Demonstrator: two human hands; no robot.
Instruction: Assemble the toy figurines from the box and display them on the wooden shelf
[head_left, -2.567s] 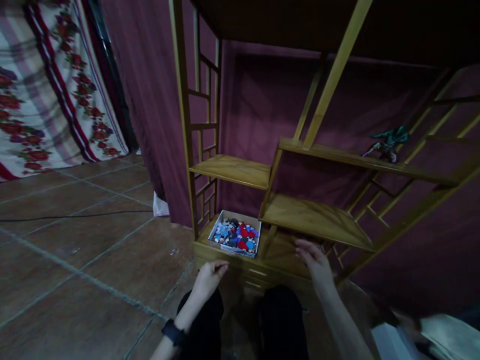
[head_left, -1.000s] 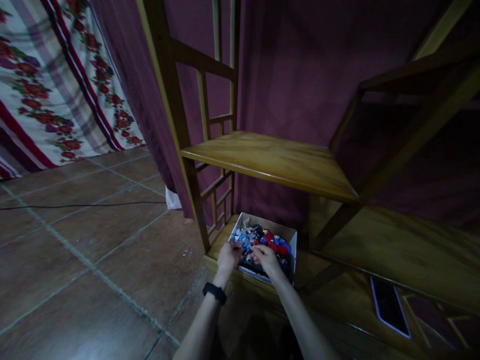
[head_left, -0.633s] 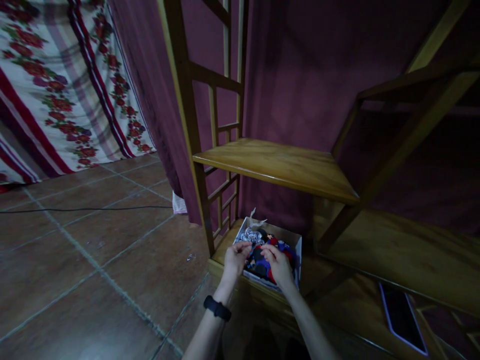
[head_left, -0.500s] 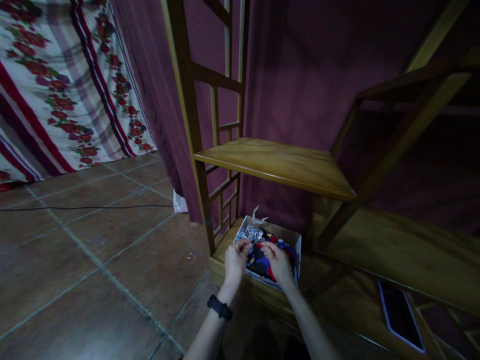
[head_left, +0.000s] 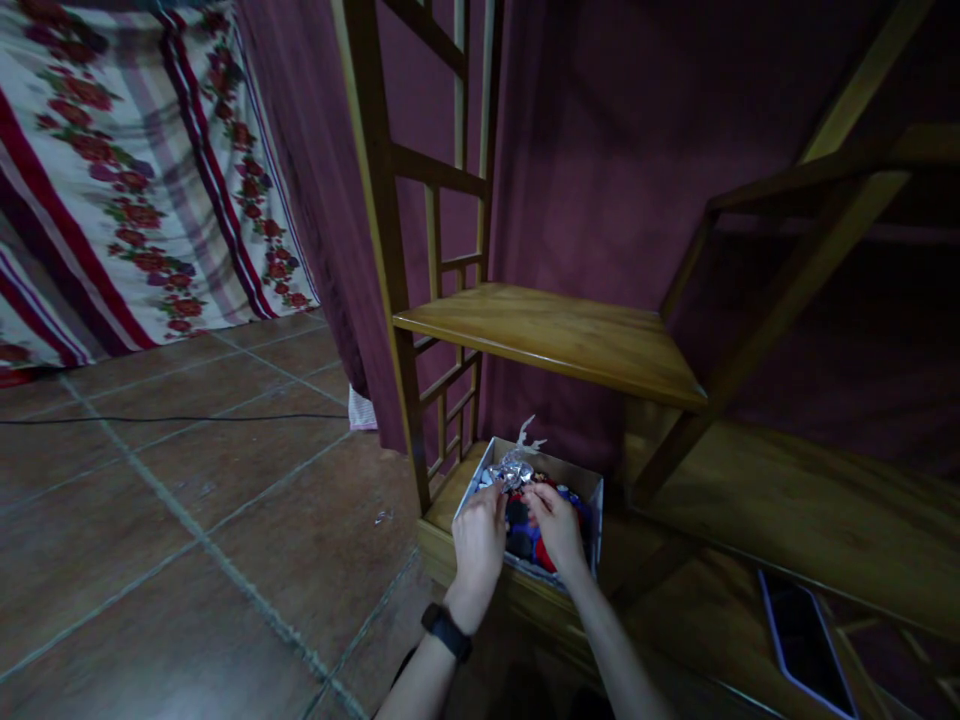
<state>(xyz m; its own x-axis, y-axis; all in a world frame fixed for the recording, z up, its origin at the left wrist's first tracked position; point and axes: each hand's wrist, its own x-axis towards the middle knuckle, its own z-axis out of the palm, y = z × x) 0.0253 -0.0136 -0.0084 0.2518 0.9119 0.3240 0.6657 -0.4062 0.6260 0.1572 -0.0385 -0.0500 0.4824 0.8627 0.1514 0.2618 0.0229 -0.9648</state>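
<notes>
Handiwork over the box (head_left: 583,480)

Pinching a silvery piece (head_left: 516,470) between left hand (head_left: 480,535) and right hand (head_left: 553,520), both seemingly closed on it, just above the box on the low shelf (head_left: 448,492). Into a fiddly, close-up handling step here, apparently! Calling next, most likely, for a steady hold and small movements, clear of the red, blue and dark pieces (head_left: 545,553) below.

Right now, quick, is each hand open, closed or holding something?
Left hand: fingers curled at the silvery piece; fingertips partly hidden, so can't tell.
Right hand: pinched closed, seemingly on the silvery piece.
</notes>
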